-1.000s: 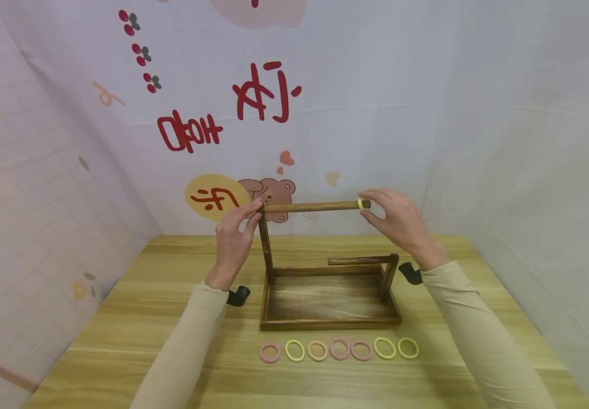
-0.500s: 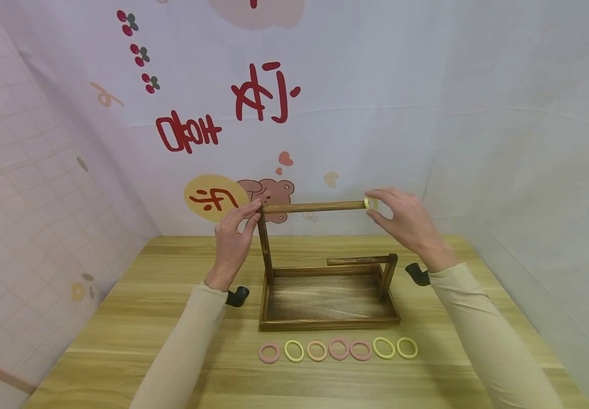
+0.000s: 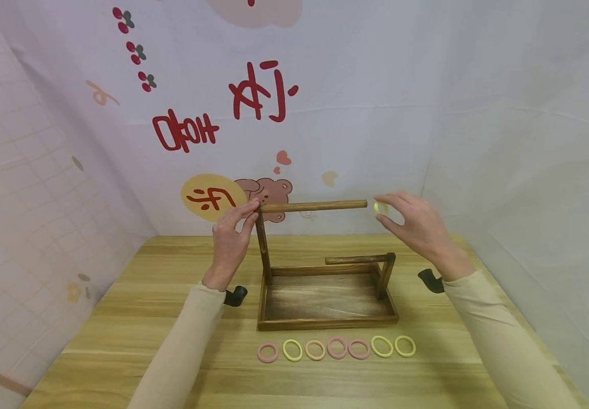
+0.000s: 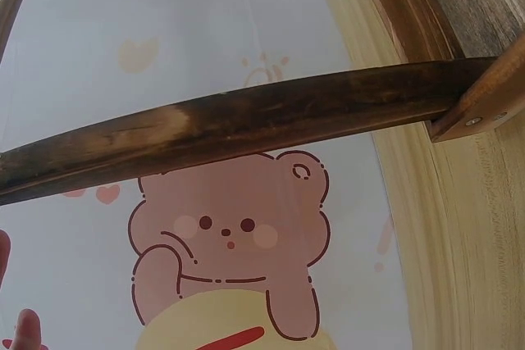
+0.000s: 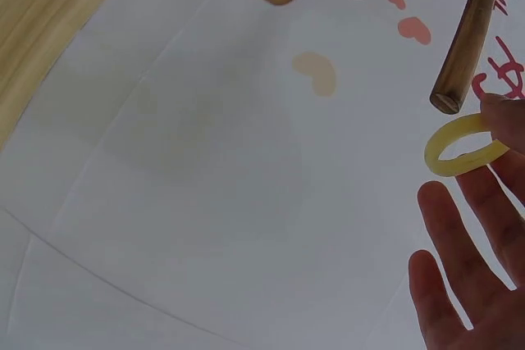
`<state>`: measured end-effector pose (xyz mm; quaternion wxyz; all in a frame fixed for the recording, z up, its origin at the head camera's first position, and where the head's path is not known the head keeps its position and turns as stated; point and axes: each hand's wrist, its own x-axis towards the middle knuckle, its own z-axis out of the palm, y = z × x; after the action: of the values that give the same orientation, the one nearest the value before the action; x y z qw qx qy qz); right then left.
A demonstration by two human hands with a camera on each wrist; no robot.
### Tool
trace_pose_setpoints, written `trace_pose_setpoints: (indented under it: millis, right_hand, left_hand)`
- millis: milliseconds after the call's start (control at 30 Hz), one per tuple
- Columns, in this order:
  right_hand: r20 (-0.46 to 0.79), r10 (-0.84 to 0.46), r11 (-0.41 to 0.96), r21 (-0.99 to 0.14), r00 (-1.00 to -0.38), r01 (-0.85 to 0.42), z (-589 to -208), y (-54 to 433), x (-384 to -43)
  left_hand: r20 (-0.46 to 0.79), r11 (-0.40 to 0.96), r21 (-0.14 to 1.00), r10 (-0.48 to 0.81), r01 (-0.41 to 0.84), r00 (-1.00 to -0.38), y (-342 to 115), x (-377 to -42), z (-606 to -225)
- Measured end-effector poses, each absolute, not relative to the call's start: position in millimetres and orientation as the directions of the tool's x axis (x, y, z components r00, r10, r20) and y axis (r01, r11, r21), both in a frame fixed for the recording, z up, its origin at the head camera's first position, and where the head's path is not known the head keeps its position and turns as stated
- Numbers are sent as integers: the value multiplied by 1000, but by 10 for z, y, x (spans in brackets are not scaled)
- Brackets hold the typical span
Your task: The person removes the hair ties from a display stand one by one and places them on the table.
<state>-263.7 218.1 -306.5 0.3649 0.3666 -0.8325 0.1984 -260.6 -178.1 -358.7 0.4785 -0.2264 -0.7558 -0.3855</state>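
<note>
My right hand (image 3: 419, 227) pinches a yellow ring (image 3: 376, 209) between thumb and fingers, a little to the right of the free end of the upper bar (image 3: 320, 205). In the right wrist view the yellow ring (image 5: 437, 158) sits just off that bar's end (image 5: 447, 102), not around it. My left hand (image 3: 230, 241) grips the top corner of the dark wooden rack (image 3: 327, 324), where post and upper bar meet. The left wrist view shows the post (image 4: 271, 112) crossing close by, with only some fingertips (image 4: 29, 329) at the lower left edge.
A shorter lower bar (image 3: 356, 260) juts left from the rack's right post. Along the front of the rack's tray lie several rings in a row, among them a pink ring (image 3: 268, 361) and a yellow ring (image 3: 405, 356). A printed cloth (image 3: 366, 142) hangs behind the table (image 3: 171, 318).
My right hand has slid the yellow ring rightward off the end of the upper bar and away from it. The left hand stays at the rack's top corner.
</note>
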Motion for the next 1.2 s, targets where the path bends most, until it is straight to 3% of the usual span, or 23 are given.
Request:
trace_pose_setpoints:
  millis: [167, 1200]
  right_hand:
    - [758, -479, 641, -42, -443, -766, -3093, 2264, -2570]
    - [691, -549, 630, -26, -469, -776, -3275, 2705, -2064]
  left_hand:
    - [896, 594, 369, -24, 715, -443, -1778, -2597, -3578]
    - [898, 599, 360, -15, 715, -439, -1788, -2622, -3581]
